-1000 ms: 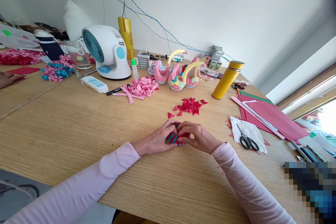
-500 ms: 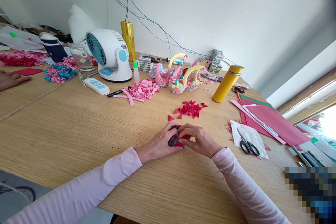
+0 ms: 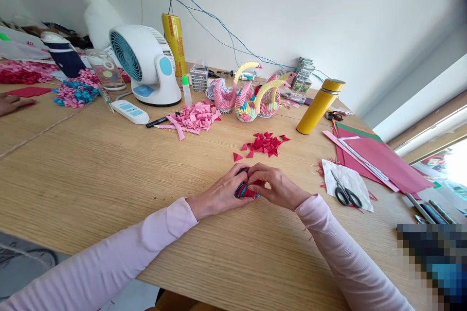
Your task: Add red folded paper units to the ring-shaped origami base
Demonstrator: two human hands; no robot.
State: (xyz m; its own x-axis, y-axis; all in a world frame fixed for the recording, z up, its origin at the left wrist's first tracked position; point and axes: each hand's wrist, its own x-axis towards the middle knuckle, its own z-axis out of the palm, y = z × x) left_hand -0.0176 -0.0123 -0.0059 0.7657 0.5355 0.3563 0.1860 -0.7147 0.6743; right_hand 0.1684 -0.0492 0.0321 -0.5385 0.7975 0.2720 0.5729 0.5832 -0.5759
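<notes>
Both hands meet at the middle of the wooden table (image 3: pixel 109 180). My left hand (image 3: pixel 219 193) and my right hand (image 3: pixel 279 187) close around a small red and blue folded-paper piece (image 3: pixel 243 191), mostly hidden between the fingers. Just beyond them lies a pile of red paper triangles (image 3: pixel 264 143), with one loose triangle (image 3: pixel 237 157) nearer the hands. Farther back stand finished paper swans (image 3: pixel 251 99) and a heap of pink folded pieces (image 3: pixel 195 119).
A yellow flask (image 3: pixel 319 106) stands right of the swans. Scissors (image 3: pixel 345 194) lie on white paper, beside red sheets (image 3: pixel 379 160). A white fan (image 3: pixel 144 65), a remote (image 3: pixel 129 112), a pen (image 3: pixel 160 120) and a yellow roll (image 3: pixel 174 43) sit at the back left. Another person's hand (image 3: pixel 10 103) rests at the far left.
Both hands stay closed on the paper piece with only small finger shifts. The view has tilted slightly, first down, then back up.
</notes>
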